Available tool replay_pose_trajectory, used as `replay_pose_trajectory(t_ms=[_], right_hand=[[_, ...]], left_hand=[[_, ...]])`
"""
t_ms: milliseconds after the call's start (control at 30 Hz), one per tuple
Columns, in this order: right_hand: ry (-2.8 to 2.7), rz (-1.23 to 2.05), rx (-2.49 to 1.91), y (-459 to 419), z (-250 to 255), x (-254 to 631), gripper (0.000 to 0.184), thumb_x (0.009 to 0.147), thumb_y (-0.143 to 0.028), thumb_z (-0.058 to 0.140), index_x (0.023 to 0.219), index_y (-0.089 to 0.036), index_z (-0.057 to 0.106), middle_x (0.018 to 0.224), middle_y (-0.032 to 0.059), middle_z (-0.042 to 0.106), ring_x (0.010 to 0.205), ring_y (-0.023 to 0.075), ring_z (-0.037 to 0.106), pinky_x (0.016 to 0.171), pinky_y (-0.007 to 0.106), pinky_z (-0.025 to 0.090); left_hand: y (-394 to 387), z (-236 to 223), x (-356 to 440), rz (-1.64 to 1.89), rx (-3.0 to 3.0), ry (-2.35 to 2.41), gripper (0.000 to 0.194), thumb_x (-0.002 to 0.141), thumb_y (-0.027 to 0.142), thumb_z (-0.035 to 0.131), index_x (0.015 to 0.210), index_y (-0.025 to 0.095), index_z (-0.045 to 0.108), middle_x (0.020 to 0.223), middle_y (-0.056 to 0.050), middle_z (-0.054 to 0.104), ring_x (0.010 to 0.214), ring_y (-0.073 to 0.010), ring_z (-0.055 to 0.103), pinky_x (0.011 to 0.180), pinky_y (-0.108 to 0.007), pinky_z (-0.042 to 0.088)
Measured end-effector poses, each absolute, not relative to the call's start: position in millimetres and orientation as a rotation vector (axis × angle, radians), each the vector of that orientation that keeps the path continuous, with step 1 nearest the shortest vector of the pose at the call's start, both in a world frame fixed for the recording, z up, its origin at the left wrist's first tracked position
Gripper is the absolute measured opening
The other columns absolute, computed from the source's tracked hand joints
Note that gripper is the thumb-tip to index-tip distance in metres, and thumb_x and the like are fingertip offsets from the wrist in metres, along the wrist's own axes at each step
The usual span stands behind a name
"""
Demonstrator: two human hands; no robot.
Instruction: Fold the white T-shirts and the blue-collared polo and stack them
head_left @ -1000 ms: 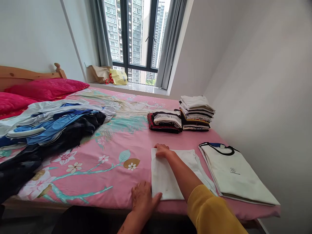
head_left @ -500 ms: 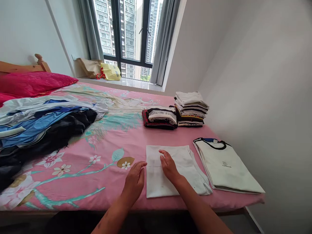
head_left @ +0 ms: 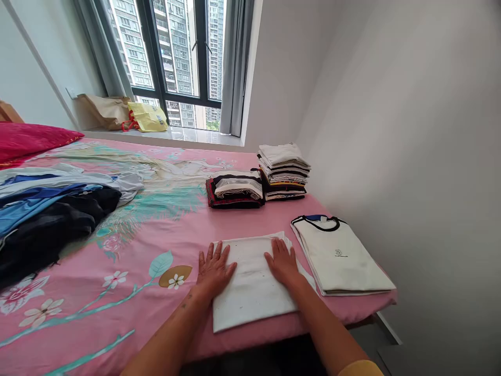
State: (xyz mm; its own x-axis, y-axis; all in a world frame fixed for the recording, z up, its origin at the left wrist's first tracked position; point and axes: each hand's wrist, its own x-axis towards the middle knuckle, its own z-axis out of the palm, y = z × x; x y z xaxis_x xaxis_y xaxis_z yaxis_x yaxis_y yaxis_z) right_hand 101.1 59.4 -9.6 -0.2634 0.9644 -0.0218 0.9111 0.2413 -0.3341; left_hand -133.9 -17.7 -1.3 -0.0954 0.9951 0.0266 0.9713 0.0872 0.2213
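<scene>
A white folded garment (head_left: 252, 292) lies flat on the pink floral bedsheet (head_left: 168, 318), close to the bed's front edge. My left hand (head_left: 214, 269) rests palm down across its left edge, fingers spread. Flat on its upper right part is my right hand (head_left: 282, 261), fingers stretched out. Neither hand grips anything. Just right of the garment sits a folded cream T-shirt (head_left: 344, 261) with a black neckband and a small chest print, apparently on top of other folded cloth.
Behind are a low pile of folded clothes (head_left: 237, 190) and a taller stack (head_left: 285, 172) by the wall. Loose blue, white and dark clothes (head_left: 66, 203) heap at left, near a red pillow (head_left: 35, 140). Paper bag (head_left: 104, 110) and yellow bag (head_left: 147, 117) stand on the windowsill.
Both hands have come down flat onto the white garment, the left moving over its left edge. The garment now lies slightly turned. The view has swung right.
</scene>
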Motion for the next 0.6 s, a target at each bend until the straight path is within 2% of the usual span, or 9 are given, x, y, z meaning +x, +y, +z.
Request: replay_pose_trajectory(t_ms=[133, 233, 300, 367, 467, 600], right_hand=[[-2.149, 0.435, -1.936, 65, -2, 124, 0.061, 0.091, -0.043, 0.033, 0.145, -0.014, 0.025, 0.152, 0.0103, 0.018, 0.140, 0.0239, 0.010, 0.109, 0.055, -0.005], [-2.144, 0.335, -1.923, 54, 18, 94, 0.062, 0.093, -0.042, 0.028, 0.146, -0.010, 0.020, 0.153, 0.0105, 0.011, 0.141, 0.0233, 0.003, 0.110, 0.053, -0.007], [-2.300, 0.312, -1.689, 41, 29, 59, 0.060, 0.095, -0.043, 0.021, 0.147, -0.012, 0.018, 0.153, 0.0071, 0.010, 0.141, 0.0195, 0.001, 0.111, 0.047, -0.008], [-2.488, 0.362, -1.360, 31, 33, 26, 0.058, 0.095, -0.044, 0.016, 0.146, -0.017, 0.022, 0.153, 0.0043, 0.016, 0.141, 0.0163, 0.003, 0.113, 0.043, -0.007], [-2.679, 0.503, -1.125, 32, 24, 5, 0.057, 0.095, -0.046, 0.017, 0.146, -0.022, 0.024, 0.151, 0.0010, 0.022, 0.141, 0.0143, 0.009, 0.113, 0.041, -0.003], [-2.520, 0.475, -1.661, 63, 7, 45, 0.063, 0.093, -0.048, 0.018, 0.147, -0.015, 0.016, 0.154, 0.0038, 0.008, 0.141, 0.0177, 0.001, 0.112, 0.045, -0.005]], left_hand=[[-17, -4, -133, 0.286, 2.012, 2.217, 0.063, 0.087, 0.055, 0.031, 0.143, 0.026, 0.031, 0.154, -0.005, 0.019, 0.141, -0.0294, 0.007, 0.110, -0.056, 0.002], [-14, -5, -133, 0.279, 2.007, 2.219, 0.062, 0.088, 0.055, 0.031, 0.143, 0.026, 0.031, 0.154, -0.004, 0.019, 0.141, -0.0296, 0.007, 0.110, -0.058, 0.002], [-13, -6, -133, 0.281, 2.016, 2.231, 0.062, 0.088, 0.054, 0.031, 0.143, 0.026, 0.031, 0.154, -0.004, 0.018, 0.141, -0.0301, 0.007, 0.109, -0.059, 0.002], [-13, -8, -133, 0.277, 2.018, 2.247, 0.060, 0.088, 0.051, 0.031, 0.143, 0.027, 0.031, 0.154, -0.003, 0.018, 0.141, -0.0297, 0.007, 0.109, -0.059, 0.003], [-12, -9, -133, 0.256, 2.021, 2.257, 0.058, 0.089, 0.046, 0.031, 0.143, 0.027, 0.029, 0.153, -0.003, 0.019, 0.141, -0.0289, 0.009, 0.109, -0.059, 0.005], [-13, -8, -134, 0.271, 2.046, 2.256, 0.061, 0.088, 0.053, 0.032, 0.142, 0.025, 0.033, 0.153, -0.005, 0.020, 0.141, -0.0302, 0.009, 0.109, -0.060, 0.005]])
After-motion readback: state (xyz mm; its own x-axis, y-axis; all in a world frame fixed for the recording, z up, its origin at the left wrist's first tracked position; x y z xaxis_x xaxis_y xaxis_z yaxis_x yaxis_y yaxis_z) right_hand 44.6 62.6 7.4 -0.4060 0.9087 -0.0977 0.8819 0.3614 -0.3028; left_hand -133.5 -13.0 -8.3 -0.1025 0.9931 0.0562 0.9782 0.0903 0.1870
